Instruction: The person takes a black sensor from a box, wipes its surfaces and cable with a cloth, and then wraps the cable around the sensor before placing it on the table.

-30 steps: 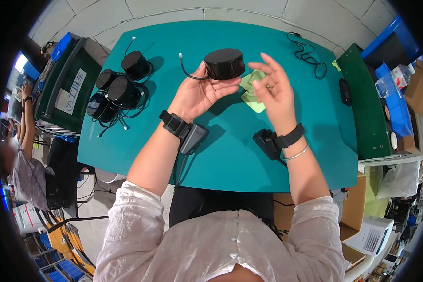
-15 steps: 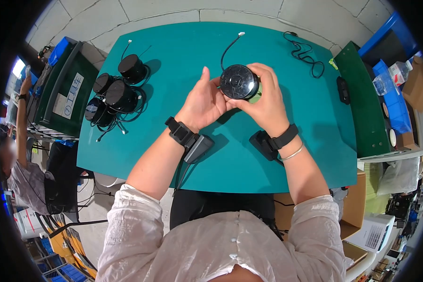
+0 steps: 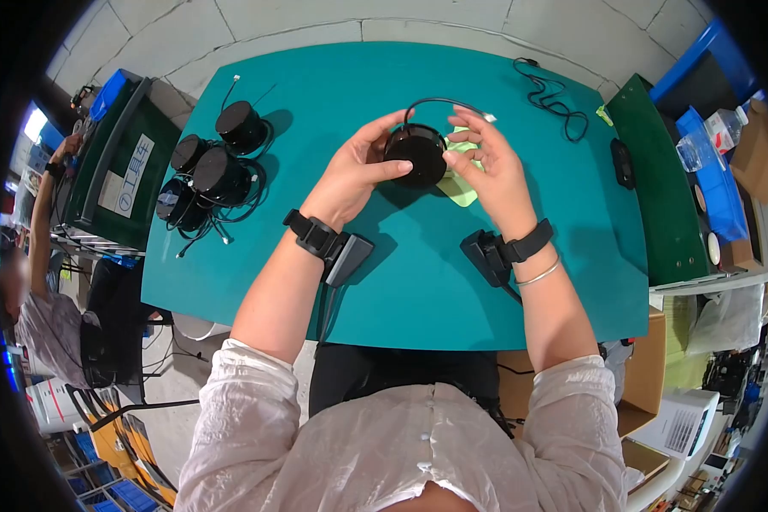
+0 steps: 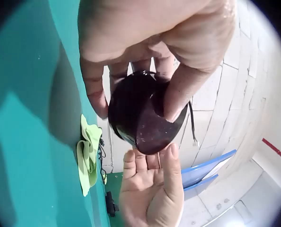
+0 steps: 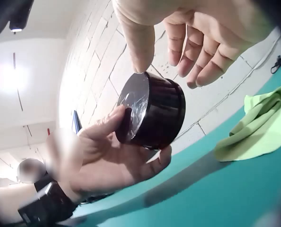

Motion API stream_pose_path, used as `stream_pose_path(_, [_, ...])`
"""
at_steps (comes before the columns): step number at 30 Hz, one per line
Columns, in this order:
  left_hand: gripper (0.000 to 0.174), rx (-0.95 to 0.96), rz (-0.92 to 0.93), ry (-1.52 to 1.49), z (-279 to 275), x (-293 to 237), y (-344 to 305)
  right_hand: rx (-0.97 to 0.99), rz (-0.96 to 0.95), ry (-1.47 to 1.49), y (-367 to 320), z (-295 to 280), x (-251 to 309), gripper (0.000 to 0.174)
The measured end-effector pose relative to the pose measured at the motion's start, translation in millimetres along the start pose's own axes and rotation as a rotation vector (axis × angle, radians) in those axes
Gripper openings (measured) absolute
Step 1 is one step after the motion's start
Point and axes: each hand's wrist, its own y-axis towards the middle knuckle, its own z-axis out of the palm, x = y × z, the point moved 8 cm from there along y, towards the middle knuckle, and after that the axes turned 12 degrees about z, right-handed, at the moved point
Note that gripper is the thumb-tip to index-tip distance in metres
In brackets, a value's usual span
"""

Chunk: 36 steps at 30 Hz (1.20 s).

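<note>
A glossy black cylindrical unit [image 3: 416,162] is held above the table by my left hand [image 3: 350,175]. In the left wrist view the thumb lies across the flat face of the unit [image 4: 152,123], with the fingers around its far side. A thin black cable [image 3: 442,100] arches from its top toward a small white connector [image 3: 489,118]. My right hand [image 3: 499,175] is beside the unit's right side, fingers loosely bent. In the right wrist view its thumb tip is right at the rim of the unit [image 5: 161,113]. A light green cloth [image 3: 461,191] lies below, partly hidden.
Several similar black units [image 3: 222,173] with coiled cables stand at the table's left. A black cord [image 3: 563,107] lies at the back right, and a small black object [image 3: 623,164] at the right edge. Green cabinets flank the teal table [image 3: 418,290]; another person [image 3: 51,316] is at far left.
The unit was on my left palm, then my right hand gripped it with its ringed face up. Now the left hand grips it, the right has let go, and the cable has swung right.
</note>
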Motion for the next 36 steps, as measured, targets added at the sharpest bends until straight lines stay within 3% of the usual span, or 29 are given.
stream_pose_path(1, [0.059,0.036,-0.090,0.007,1,5,-2,-0.007,0.000,-0.001,-1,-2,3,0.051])
stream_pose_path(3, [0.058,0.079,-0.180,0.013,2,13,-6,0.057,0.071,0.303,0,-3,5,0.041])
stream_pose_path(9, [0.051,0.077,-0.254,-0.067,6,14,-11,-0.010,-0.014,0.195,-3,-11,19,0.020])
stream_pose_path(11, [0.054,-0.014,-0.288,-0.055,5,13,-13,-0.004,-0.006,0.191,-5,-9,19,0.020])
stream_pose_path(15, [0.057,-0.022,-0.346,-0.186,3,19,-15,-0.007,-0.015,0.176,-6,-4,18,0.019])
stream_pose_path(17, [0.063,-0.307,-0.422,-0.159,-6,20,-23,-0.012,-0.021,0.182,-7,-2,19,0.019])
stream_pose_path(20, [0.065,-0.367,-0.454,-0.212,0,16,-25,-0.018,-0.024,0.179,-7,-2,19,0.018])
stream_pose_path(30, [0.061,-0.396,-0.449,-0.199,-12,23,-25,-0.035,-0.064,0.062,-7,-3,13,0.020])
stream_pose_path(32, [0.052,-0.130,-0.418,-0.370,-5,27,-17,-0.051,-0.014,0.109,-6,-4,10,0.026])
stream_pose_path(33, [0.052,-0.132,-0.417,-0.370,-7,34,-18,-0.064,0.036,0.155,-4,-5,6,0.033])
stream_pose_path(34, [0.048,-0.108,-0.286,-0.347,-2,27,-12,-0.060,0.036,0.154,-3,-5,4,0.033])
stream_pose_path(36, [0.045,-0.052,-0.115,-0.343,6,12,-4,-0.051,0.260,0.237,0,-3,-21,0.053])
